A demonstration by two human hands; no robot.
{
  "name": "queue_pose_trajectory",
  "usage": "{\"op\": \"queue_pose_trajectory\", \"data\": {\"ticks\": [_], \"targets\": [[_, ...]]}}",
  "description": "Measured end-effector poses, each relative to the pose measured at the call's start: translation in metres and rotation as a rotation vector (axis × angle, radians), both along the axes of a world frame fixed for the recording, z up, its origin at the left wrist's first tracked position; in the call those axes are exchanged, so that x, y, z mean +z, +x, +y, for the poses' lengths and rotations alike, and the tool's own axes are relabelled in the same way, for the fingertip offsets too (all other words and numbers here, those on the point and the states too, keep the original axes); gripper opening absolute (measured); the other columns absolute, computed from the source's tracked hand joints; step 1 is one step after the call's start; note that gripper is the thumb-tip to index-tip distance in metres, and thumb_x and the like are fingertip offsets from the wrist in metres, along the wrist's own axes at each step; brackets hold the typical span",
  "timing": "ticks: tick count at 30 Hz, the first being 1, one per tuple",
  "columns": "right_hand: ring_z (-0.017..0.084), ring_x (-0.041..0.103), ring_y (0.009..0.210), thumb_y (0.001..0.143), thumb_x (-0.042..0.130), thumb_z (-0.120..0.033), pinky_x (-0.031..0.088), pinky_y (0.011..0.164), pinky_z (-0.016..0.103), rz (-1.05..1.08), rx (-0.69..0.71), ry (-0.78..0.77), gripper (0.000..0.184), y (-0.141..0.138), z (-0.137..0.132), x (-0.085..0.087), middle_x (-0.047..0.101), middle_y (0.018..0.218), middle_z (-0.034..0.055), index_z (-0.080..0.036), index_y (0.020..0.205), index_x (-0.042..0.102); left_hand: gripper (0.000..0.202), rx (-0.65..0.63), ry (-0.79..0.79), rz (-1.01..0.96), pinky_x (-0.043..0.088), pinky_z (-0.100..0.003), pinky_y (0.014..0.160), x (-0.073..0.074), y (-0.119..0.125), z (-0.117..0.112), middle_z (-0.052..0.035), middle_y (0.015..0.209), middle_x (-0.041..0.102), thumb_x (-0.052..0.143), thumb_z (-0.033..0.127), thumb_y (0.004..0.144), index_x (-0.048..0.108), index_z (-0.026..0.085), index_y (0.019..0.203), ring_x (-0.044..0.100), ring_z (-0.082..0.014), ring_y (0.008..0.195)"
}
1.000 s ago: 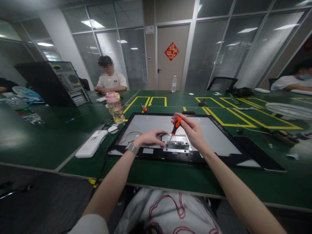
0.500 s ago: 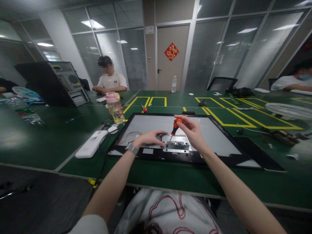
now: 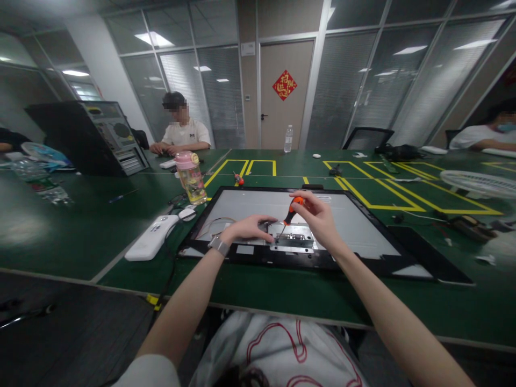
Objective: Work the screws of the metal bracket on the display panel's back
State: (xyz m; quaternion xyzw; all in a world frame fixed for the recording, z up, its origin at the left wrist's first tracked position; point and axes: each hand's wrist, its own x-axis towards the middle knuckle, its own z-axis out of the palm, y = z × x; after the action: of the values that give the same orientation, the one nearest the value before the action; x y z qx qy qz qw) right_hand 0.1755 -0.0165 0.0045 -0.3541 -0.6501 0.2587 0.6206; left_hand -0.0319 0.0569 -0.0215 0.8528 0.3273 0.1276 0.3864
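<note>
Coloured orange and black on the screwdriver (image 3: 289, 215), grey edged with black on the panel (image 3: 357, 226). Lined yellow across the green bench (image 3: 250, 287).

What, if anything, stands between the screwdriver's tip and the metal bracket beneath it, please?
Nothing visible does: the right hand holds the screwdriver, slanting down to the metal bracket; tip contact is too small to tell. The left hand is beside the screwdriver, not across its path.

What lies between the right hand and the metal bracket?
The head view shows an orange-and-black screwdriver slanting down from the right hand toward the metal bracket.
</note>
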Motion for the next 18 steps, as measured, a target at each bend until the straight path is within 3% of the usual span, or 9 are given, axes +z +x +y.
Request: {"op": "queue_pose_trajectory", "data": {"ticks": [4,11,16,18], "targets": [[0.02,0.062,0.098,0.091,0.049,-0.037,0.045,0.094,0.043,-0.01,0.065,-0.012,0.029,0.0005,0.0008,-0.0008,0.067,0.105,0.0043,-0.029,0.115,0.062,0.075,-0.003,0.01,-0.003,0.032,-0.037,0.108,-0.0018,0.0001,0.0017,-0.0073,0.136,0.052,0.076,0.047,0.062,0.052,0.021,0.129,0.046,-0.0273,0.126],[0.017,0.063,0.082,0.08,0.065,-0.035,0.051,0.08,0.036,0.027,0.049,-0.018,0.021,0.0026,0.0038,-0.0037,0.065,0.093,0.0022,-0.028,0.099,0.068,0.075,-0.008,0.019,0.01,0.031,-0.036,0.108,0.0007,-0.0001,-0.0003,-0.0062,0.136,0.052,0.076,0.044,0.063,0.051,0.023,0.13,0.046,-0.0271,0.126],[0.021,0.062,0.098,0.09,0.05,-0.037,0.046,0.093,0.044,0.035,0.103,-0.027,0.029,0.0011,0.0027,-0.0027,0.068,0.097,0.0044,-0.027,0.114,0.062,0.077,-0.004,0.021,0.013,0.033,-0.036,0.107,-0.0028,-0.0001,0.0026,-0.007,0.135,0.053,0.076,0.049,0.062,0.052,0.022,0.13,0.047,-0.0275,0.125],[0.021,0.063,0.095,0.089,0.052,-0.037,0.047,0.091,0.043,0.045,0.134,-0.042,0.029,0.0002,0.0023,-0.0024,0.068,0.096,0.0043,-0.027,0.114,0.062,0.077,-0.009,0.023,0.014,0.033,-0.036,0.107,-0.0044,-0.0004,0.0041,-0.0066,0.135,0.053,0.076,0.049,0.062,0.051,0.022,0.13,0.047,-0.0271,0.125]]}}
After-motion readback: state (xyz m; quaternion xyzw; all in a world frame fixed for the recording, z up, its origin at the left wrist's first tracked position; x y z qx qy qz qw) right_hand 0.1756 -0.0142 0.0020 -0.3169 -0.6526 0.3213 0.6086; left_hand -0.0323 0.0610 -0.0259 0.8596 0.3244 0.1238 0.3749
